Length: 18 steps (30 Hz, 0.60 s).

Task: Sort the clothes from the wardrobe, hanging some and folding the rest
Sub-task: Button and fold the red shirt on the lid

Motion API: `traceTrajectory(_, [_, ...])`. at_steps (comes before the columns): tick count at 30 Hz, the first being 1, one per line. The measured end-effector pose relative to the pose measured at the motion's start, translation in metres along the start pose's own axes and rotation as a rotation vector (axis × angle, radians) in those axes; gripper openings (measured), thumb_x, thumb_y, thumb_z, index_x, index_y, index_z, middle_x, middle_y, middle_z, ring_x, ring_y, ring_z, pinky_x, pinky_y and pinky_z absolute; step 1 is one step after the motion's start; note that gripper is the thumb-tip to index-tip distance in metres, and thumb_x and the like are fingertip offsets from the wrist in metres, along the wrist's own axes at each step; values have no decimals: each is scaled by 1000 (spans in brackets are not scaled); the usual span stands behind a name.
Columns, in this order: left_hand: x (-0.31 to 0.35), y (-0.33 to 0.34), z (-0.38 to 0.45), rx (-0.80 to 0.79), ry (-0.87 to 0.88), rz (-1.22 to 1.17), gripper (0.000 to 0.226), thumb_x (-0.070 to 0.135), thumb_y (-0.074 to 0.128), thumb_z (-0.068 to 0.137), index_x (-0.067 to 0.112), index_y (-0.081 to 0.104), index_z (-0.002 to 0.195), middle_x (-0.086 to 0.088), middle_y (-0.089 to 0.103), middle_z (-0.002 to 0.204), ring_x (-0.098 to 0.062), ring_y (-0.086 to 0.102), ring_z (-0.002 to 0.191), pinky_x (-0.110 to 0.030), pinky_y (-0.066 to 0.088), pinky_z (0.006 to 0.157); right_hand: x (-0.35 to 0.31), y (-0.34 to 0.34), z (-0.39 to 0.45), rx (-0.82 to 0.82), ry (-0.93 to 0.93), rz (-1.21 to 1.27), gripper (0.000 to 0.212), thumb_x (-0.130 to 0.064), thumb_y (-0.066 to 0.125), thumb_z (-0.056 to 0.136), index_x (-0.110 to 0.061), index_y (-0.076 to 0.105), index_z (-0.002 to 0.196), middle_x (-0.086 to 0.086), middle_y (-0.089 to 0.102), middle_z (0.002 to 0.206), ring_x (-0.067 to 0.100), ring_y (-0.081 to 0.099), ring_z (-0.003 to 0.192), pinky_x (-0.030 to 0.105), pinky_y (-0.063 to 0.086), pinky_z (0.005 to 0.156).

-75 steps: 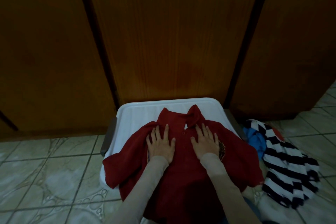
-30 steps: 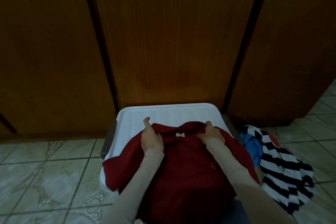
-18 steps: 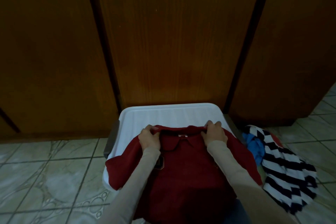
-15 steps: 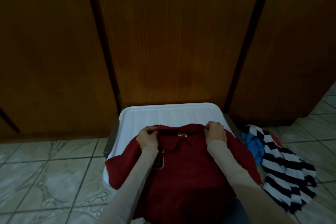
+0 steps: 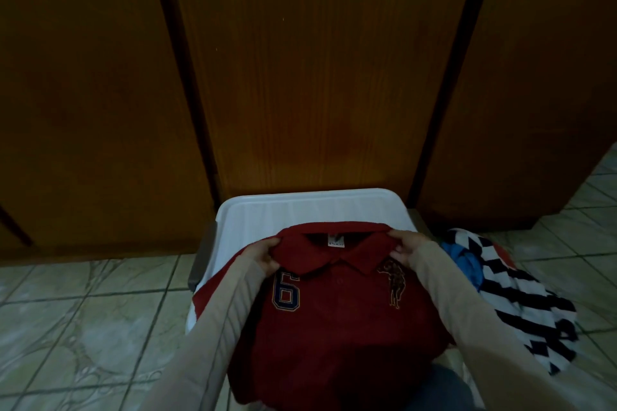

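Note:
A dark red polo shirt [image 5: 337, 317] lies front up on a white plastic box lid [image 5: 314, 210], showing a blue "6" and a horse emblem on the chest. My left hand [image 5: 263, 255] grips its left shoulder beside the collar. My right hand [image 5: 405, 248] grips the right shoulder. The shirt's left sleeve hangs over the lid's left edge. Its lower part drapes toward my lap.
Closed wooden wardrobe doors [image 5: 317, 77] stand right behind the box. A black-and-white striped garment [image 5: 524, 297] lies on the tiled floor [image 5: 83, 327] to the right, with a blue cloth [image 5: 467, 260] beside it.
The shirt has been turned over from back up to front up. My hands went from pressing flat on it to gripping its shoulders at the collar.

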<state>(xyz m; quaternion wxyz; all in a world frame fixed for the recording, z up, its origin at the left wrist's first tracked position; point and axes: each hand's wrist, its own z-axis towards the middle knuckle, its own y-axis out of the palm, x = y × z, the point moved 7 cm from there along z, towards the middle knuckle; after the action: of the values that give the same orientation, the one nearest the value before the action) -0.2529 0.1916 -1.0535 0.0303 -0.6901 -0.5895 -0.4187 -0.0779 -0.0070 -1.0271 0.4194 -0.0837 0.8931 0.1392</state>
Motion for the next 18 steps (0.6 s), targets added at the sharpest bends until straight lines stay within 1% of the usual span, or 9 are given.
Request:
traceTrajectory(2, [2,2,0,-21,16,50,28,1,42,97,1,53,123,-16,60,106,-24,57,80,-35,49,88,4,2,-1,-36,65,44,41,2,48,94,3,41,135,20,45,139,28,47,126,40,40,100])
traceTrajectory(4, [3,3,2,-37,26,80,31,3,43,96,4,51,126,-12,59,91,-21,54,74,-36,48,89,4,0,-2,-53,81,45,41,-1,47,95,0,40,136,19,44,139,27,46,127,40,38,104])
traceTrajectory(6, [3,7,-1,-63,32,128,25,4,45,94,9,55,116,-9,59,86,-19,56,75,-29,56,66,3,0,-3,-64,66,9,38,-3,48,95,-1,44,133,16,50,133,27,49,124,39,40,101])
traceTrajectory(8, [3,9,-3,-72,18,161,15,7,47,91,10,57,101,-7,60,84,-18,57,74,-24,54,45,1,3,-6,-80,39,-35,33,-4,50,93,-4,50,125,12,58,112,26,57,107,33,46,87])
traceTrajectory(10, [2,11,-3,-88,5,177,9,11,48,89,11,57,90,-5,63,73,-18,56,72,-21,52,43,0,5,-7,-87,23,-62,21,-6,53,90,-8,55,112,9,57,91,20,56,82,32,48,68])
traceTrajectory(11, [2,14,-5,-107,9,180,10,12,49,89,11,57,85,-5,64,66,-18,56,71,-21,53,46,1,6,-8,-87,22,-75,15,-8,55,89,-9,55,104,8,56,89,18,54,77,30,47,63])
traceTrajectory(14, [1,19,-8,-154,10,165,15,13,48,89,11,56,76,-5,63,59,-18,55,69,-29,49,60,1,8,-8,-103,8,-129,30,-17,64,86,-10,53,113,10,57,106,22,56,98,32,49,77])
traceTrajectory(16, [2,17,-7,-150,3,166,15,14,49,87,12,55,75,-3,62,54,-17,55,68,-26,51,56,1,9,-8,-123,10,-164,43,-20,68,83,-9,51,121,13,56,116,25,53,112,34,47,86])
traceTrajectory(18, [3,14,-7,-129,-12,169,13,16,51,86,12,56,76,-2,62,55,-17,56,67,-21,52,47,0,10,-10,-151,17,-181,41,-20,69,81,-10,51,116,12,56,113,24,53,108,34,47,87])
